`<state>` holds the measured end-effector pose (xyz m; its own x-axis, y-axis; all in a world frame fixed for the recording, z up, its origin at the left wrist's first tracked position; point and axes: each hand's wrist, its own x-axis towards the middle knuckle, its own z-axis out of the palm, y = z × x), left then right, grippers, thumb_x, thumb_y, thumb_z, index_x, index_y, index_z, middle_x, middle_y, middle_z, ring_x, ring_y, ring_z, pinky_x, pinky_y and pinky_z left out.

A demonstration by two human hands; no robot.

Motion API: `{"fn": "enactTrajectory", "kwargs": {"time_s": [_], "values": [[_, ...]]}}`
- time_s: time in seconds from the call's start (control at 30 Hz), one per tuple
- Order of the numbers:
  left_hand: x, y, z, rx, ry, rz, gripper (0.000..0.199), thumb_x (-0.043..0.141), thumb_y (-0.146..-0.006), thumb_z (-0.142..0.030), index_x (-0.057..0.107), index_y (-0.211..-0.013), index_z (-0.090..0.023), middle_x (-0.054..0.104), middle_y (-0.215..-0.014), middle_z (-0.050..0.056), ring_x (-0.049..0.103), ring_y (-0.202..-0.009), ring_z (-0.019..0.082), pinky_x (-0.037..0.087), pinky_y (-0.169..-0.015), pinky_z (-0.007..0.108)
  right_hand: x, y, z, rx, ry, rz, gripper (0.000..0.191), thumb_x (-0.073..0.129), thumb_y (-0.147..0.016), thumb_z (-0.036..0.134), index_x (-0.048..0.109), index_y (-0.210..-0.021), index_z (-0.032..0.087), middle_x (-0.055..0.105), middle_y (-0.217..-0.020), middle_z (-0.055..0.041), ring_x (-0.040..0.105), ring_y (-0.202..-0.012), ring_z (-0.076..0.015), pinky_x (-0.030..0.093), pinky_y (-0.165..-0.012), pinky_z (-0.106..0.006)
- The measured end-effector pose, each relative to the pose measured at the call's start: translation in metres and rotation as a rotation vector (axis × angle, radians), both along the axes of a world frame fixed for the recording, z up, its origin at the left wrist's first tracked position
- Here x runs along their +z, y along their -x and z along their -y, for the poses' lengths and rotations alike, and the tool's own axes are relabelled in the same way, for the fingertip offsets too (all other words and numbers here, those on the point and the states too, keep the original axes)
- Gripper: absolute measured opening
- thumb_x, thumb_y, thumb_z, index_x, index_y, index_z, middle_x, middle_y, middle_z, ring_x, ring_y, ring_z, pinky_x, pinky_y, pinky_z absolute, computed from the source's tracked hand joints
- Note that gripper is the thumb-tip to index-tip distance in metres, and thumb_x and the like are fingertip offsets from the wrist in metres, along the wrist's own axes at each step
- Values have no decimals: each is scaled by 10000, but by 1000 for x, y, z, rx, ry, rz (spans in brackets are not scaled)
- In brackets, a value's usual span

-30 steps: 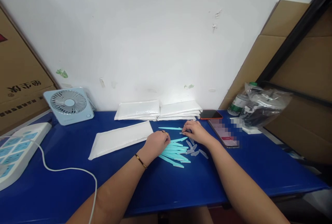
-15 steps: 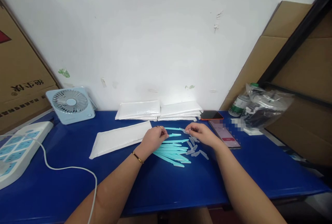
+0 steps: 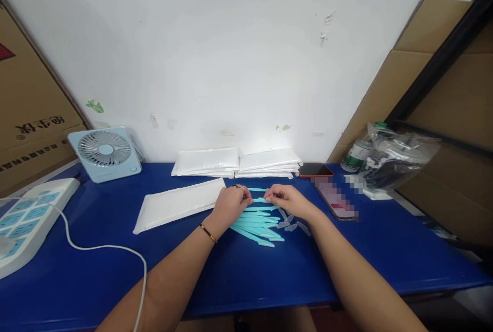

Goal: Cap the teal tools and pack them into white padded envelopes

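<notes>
My left hand (image 3: 232, 203) is closed in a pinch on the handle of a teal eyebrow razor (image 3: 259, 200). At its blade end, the fingertips of my right hand (image 3: 287, 200) are pinched together; any clear cap between them is too small to make out. Below both hands several more teal eyebrow razors (image 3: 256, 227) lie fanned out on the blue table (image 3: 265, 280). Another razor (image 3: 257, 189) lies just beyond the held one, partly hidden by my hands. Several small clear caps (image 3: 291, 227) are scattered under and beside my right hand.
A white padded envelope (image 3: 173, 206) lies left of my hands, and stacked envelopes (image 3: 208, 160) stand by the wall. Two phones (image 3: 316, 170) and a bagged item (image 3: 393, 162) with a bottle (image 3: 356, 156) are at right. A fan (image 3: 106, 152) and power strip (image 3: 34, 219) stand left.
My right hand has moved left from the clear cap at the far razor's end to the blade end of the razor in my left hand. My left hand has barely shifted.
</notes>
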<state>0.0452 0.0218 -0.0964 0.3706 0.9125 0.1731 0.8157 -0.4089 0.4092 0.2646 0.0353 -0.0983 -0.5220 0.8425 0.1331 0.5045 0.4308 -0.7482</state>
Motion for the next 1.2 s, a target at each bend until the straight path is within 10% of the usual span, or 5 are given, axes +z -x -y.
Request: {"fn": "enactTrajectory", "kwargs": {"time_s": [0.2,0.43,1.2], "values": [[4,-1,2,75,-158,-37,293,642,-759,-343,588,-1035,-259,595,-1092,19,484,-1063,215,363,-847,327,1,-9,-8,-113,-205,83,208,525,-827,294,681,-919,192,632,-878,-55,557,-734,-151,443,-668,-271],[-2,5,-4,-186,15,-145,67,630,-757,-298,681,-789,-267,674,-838,-35,581,-833,156,377,-715,250,11,-40,1,159,44,208,154,619,-727,217,710,-852,214,563,-829,-24,559,-694,-134,446,-610,-242],[8,17,-7,-88,-57,-307,151,543,-734,-217,691,-720,-242,691,-722,4,606,-685,161,370,-614,242,-2,-36,-2,-94,-79,257,178,548,-784,286,626,-923,207,583,-655,13,523,-568,-125,391,-547,-226]]}}
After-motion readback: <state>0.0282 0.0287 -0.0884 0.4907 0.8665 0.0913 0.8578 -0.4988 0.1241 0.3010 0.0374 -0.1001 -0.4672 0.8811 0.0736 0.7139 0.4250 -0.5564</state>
